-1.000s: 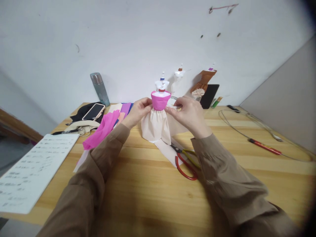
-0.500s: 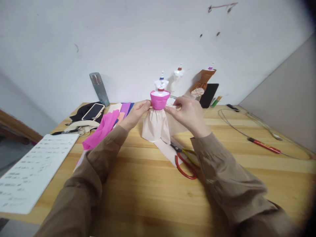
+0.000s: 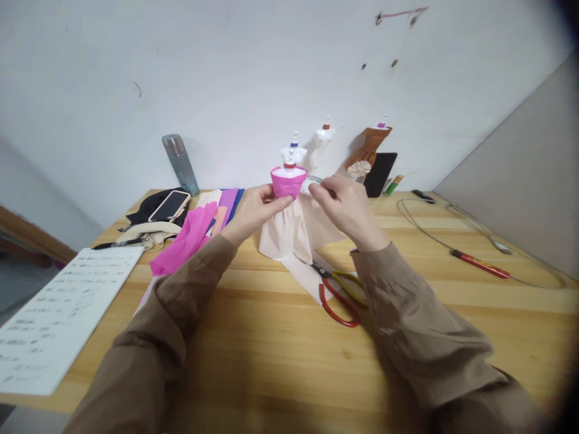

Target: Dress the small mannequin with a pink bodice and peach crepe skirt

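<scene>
A small doll mannequin [image 3: 288,181] stands on the wooden table [image 3: 280,337], wearing a pink bodice and a gathered cream paper skirt [image 3: 284,232]. My left hand [image 3: 256,208] pinches the waist on its left side. At the right of the waist my right hand [image 3: 346,208] is closed, fingers pinched on something small that I cannot make out. Red-handled scissors [image 3: 337,289] lie just in front, on a strip of cream paper.
Pink, purple and blue paper sheets [image 3: 199,226] lie to the left, with a phone [image 3: 170,205] on a bag, a grey bottle [image 3: 181,163] and a printed sheet [image 3: 58,307]. Other dressed mannequins [image 3: 368,150] stand against the wall. A wire and a red-handled tool [image 3: 479,263] lie at the right.
My left fingers have slid forward across the waist of the dress. My right hand has risen slightly and pulled back from the bodice. The view has shifted a little.
</scene>
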`<state>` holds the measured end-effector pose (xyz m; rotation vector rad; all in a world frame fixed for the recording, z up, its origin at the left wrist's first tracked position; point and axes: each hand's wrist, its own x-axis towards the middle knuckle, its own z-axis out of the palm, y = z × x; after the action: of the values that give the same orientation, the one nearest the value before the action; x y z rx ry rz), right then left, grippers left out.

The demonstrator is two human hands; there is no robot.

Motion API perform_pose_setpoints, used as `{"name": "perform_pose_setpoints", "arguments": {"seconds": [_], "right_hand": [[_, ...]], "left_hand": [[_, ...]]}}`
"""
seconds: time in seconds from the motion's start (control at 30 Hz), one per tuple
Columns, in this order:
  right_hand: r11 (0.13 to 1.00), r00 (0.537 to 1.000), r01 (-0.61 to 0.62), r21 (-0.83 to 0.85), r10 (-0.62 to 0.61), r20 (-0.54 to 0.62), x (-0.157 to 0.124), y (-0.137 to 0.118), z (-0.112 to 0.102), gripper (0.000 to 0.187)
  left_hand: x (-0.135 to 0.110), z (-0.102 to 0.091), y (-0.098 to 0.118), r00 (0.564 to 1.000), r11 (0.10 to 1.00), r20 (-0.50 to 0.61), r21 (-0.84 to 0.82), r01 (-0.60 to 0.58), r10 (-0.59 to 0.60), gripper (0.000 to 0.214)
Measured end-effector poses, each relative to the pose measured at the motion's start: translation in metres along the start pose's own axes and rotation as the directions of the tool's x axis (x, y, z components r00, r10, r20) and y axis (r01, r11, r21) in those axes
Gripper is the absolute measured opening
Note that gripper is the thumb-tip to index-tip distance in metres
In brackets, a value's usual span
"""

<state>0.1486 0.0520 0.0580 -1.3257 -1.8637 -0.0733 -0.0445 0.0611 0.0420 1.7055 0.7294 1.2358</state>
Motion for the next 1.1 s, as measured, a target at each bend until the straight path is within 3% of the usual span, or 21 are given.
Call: {"name": "perform_pose_setpoints", "arguments": {"seconds": [0.1, 0.2, 0.3, 0.4, 0.6, 0.87, 1.1], "right_hand": [[0.990, 0.999, -0.023, 0.137, 0.019, 0.032, 0.000, -0.001, -0.007, 0.046], [0.968, 0.993, -0.049, 0.247, 0.022, 0.112, 0.001, 0.000, -0.012, 0.034], [0.966, 0.980, -0.047, 0.255, -0.005, 0.200, 0.000, -0.001, -0.015, 0.024], [0.962, 0.967, -0.009, 0.273, -0.061, 0.247, -0.004, -0.009, -0.021, 0.024], [0.966, 0.965, 0.108, 0.235, -0.158, 0.208, -0.014, -0.031, -0.032, 0.020], [0.972, 0.968, 0.145, 0.185, -0.178, 0.174, -0.020, -0.043, -0.045, 0.021], [0.989, 0.981, 0.148, 0.007, -0.148, 0.125, -0.026, -0.053, -0.051, 0.022]], "left_hand": [[0.001, -0.005, 0.002, 1.000, 0.999, 0.006, -0.031, 0.018, -0.018, 0.034], [0.002, -0.012, 0.000, 1.000, 0.995, 0.004, -0.101, 0.019, -0.019, 0.031], [0.003, -0.021, -0.004, 0.999, 0.971, 0.042, -0.237, 0.035, -0.026, 0.029], [0.001, -0.031, -0.005, 0.988, 0.930, 0.147, -0.352, 0.105, -0.056, 0.031], [-0.011, -0.040, 0.003, 0.958, 0.908, 0.281, -0.382, 0.171, -0.062, 0.039], [-0.018, -0.043, 0.001, 0.970, 0.934, 0.239, -0.331, 0.134, -0.054, 0.042], [-0.022, -0.030, 0.006, 1.000, 0.981, 0.025, -0.194, 0.023, -0.019, 0.033]]}}
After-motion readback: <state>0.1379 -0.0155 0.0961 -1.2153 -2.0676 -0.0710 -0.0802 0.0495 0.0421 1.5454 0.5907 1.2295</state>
